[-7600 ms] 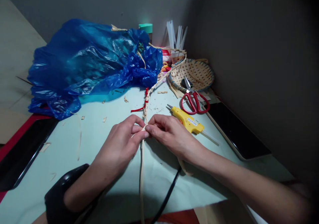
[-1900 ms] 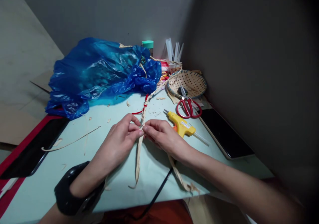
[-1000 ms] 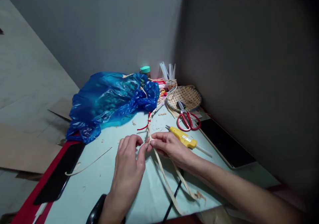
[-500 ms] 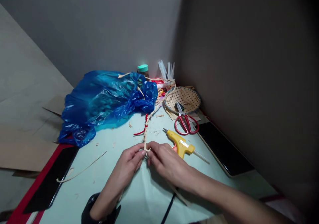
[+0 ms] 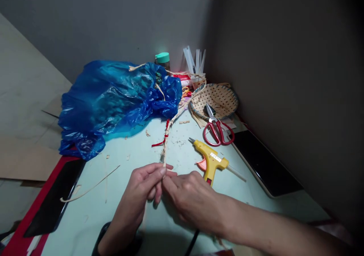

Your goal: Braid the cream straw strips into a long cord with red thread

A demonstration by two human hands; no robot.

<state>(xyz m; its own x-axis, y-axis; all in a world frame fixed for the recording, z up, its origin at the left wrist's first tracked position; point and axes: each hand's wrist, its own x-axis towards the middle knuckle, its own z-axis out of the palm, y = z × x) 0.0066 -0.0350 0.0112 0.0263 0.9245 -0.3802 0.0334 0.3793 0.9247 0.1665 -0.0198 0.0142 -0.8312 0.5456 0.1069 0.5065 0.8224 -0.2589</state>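
A pale braided cord of natural fibre (image 5: 165, 149) runs from my fingers up the table toward the items at the back. Tied around it is a short red tie (image 5: 166, 136), one end sticking out to the left. My left hand (image 5: 149, 182) pinches the cord's near end between thumb and fingers. Close against it, my right hand (image 5: 189, 197) has its fingers curled at the same end, and its fingertips are partly hidden. A loose pale strand hangs below my left hand.
A yellow glue gun (image 5: 212, 159) and red-handled scissors (image 5: 217, 132) lie to the right, near a woven basket (image 5: 227, 100). A blue plastic bag (image 5: 113, 100) fills the back left. Dark flat panels (image 5: 264, 161) flank both sides. A fibre strip (image 5: 93, 189) lies left.
The view has shifted, so the table items sit higher in it. My left thumb now presses over the cord, and my right hand has turned, its fingers more curled and pointing downward.
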